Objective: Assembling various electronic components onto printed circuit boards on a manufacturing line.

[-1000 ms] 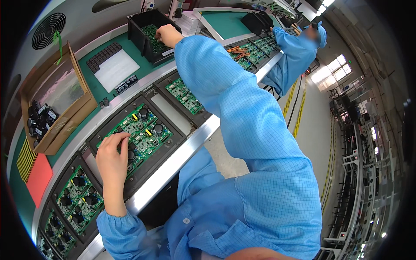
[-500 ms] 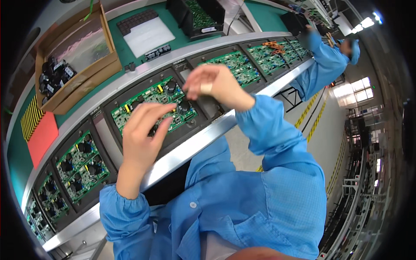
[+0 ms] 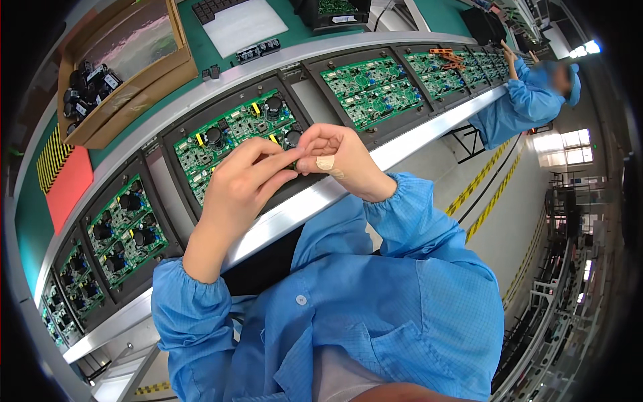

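Over the near right part of a green circuit board [image 3: 251, 127], my two hands meet at the fingertips. My left hand [image 3: 234, 184] reaches in with its thumb and forefinger drawn together. The curled fingers and thumb of my right hand [image 3: 348, 164], which wears a plaster, close against those fingertips. Anything between them is too small or hidden to make out. Black round capacitors [image 3: 274, 107] and small yellow parts stand on the board, which lies in a dark carrier frame [image 3: 191, 125]. My left hand covers the board's near middle.
More framed boards line the metal-edged conveyor [image 3: 402, 149] on both sides. Orange clips [image 3: 447, 58] lie on a board farther right. Behind are a cardboard box [image 3: 144, 110] of black capacitors, a white foam sheet [image 3: 244, 28] and a red sheet [image 3: 69, 184]. A co-worker [image 3: 526, 100] works at far right.
My hands were apart above the board; now their fingertips meet. My right hand came down and nearer me, its fingers curling in. The view has shifted slightly.
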Tool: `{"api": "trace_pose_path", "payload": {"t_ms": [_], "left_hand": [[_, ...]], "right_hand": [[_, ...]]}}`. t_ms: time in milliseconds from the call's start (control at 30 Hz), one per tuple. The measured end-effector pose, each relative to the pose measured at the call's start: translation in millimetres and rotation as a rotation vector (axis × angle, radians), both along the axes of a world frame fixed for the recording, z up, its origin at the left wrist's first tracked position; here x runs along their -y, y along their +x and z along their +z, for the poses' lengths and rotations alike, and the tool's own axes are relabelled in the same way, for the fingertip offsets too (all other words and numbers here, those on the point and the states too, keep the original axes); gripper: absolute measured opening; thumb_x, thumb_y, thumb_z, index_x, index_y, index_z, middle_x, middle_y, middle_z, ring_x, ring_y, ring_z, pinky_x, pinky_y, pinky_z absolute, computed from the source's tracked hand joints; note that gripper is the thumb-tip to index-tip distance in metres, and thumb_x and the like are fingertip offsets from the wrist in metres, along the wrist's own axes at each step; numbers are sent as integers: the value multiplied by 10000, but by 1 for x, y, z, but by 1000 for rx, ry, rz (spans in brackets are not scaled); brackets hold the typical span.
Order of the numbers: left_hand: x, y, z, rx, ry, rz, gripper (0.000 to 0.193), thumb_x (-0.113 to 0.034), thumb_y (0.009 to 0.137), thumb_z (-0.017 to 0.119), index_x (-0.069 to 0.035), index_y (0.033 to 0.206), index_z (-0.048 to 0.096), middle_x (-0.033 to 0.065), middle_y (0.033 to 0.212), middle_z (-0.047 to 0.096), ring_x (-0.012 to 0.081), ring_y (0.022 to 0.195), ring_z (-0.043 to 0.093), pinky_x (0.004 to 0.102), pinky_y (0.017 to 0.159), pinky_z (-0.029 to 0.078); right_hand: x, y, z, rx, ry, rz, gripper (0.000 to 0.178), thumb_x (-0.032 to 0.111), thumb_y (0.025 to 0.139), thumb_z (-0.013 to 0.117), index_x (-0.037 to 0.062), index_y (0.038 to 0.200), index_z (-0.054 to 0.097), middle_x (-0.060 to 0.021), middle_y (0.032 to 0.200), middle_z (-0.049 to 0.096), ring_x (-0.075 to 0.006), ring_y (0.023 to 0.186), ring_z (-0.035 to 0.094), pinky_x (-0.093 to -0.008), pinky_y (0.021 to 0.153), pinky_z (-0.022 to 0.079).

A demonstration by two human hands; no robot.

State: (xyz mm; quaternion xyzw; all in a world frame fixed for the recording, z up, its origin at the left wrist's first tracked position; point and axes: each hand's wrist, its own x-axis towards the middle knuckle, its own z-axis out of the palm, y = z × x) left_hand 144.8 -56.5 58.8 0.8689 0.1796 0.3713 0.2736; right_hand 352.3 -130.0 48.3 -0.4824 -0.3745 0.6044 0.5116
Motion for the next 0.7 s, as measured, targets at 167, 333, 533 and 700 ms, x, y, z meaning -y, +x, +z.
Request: {"api": "trace_pose_path", "payload": {"t_ms": [167,333,533,700], "left_hand": [[-4,-1,-2,-5,41,-11,318,-25,777,823,-68,1090,785,73,960,668,217,836,679,323,694,554],[-4,0,-2,-17,8,2,256,-89,797,807,-80,1051,777,62,928,648,224,822,673,350,720,565],[-9,-1,5,-23,-41,-10,196,-66,788,806,-48,975,750,72,897,642,234,824,670,351,716,556],[-7,0,11,87,-11,72,144,-28,815,800,-43,952,758,56,879,694,179,741,668,291,631,542]], "right_hand": [[-6,3,5,14,6,72,250,-29,858,771,19,1087,683,-48,963,741,-104,885,705,-247,814,569],[-12,6,15,144,1,149,291,-37,851,773,7,1126,690,-47,983,744,-100,903,704,-243,834,570],[-14,5,13,90,31,218,298,-40,874,764,5,1160,696,-58,1045,738,-112,955,705,-256,890,575],[-16,2,11,56,66,79,233,-25,916,715,-17,1148,699,-69,1078,719,-138,1010,700,-269,921,569]]}}
